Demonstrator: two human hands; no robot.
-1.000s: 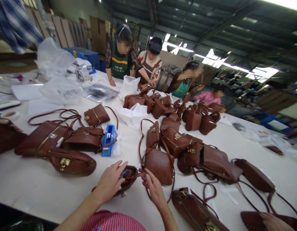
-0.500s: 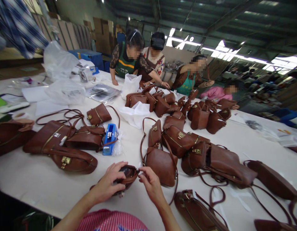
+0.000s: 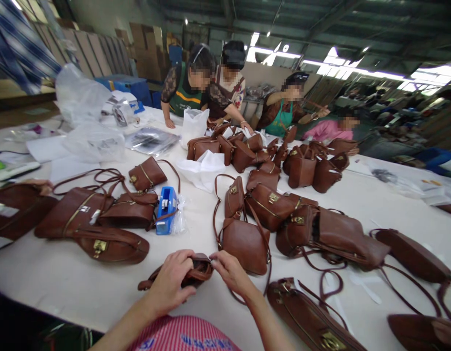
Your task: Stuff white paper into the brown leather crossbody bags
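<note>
A small brown leather bag [image 3: 198, 271] lies at the near edge of the white table [image 3: 57, 282]. My left hand [image 3: 172, 282] covers its top and grips it. My right hand [image 3: 231, 273] pinches the bag's right end with fingertips at the opening. Just beyond my hands lies another brown bag with a strap [image 3: 245, 243].
Many brown bags with gold clasps [image 3: 101, 229] are spread over the table. A blue tape dispenser [image 3: 166, 210] stands left of centre. White paper [image 3: 203, 170] and plastic bags [image 3: 90, 141] lie farther back. Several people [image 3: 189, 87] work at the far side.
My left hand has slid over the small bag's top and closed on it. My right hand came in to its right end. The view shifted slightly.
</note>
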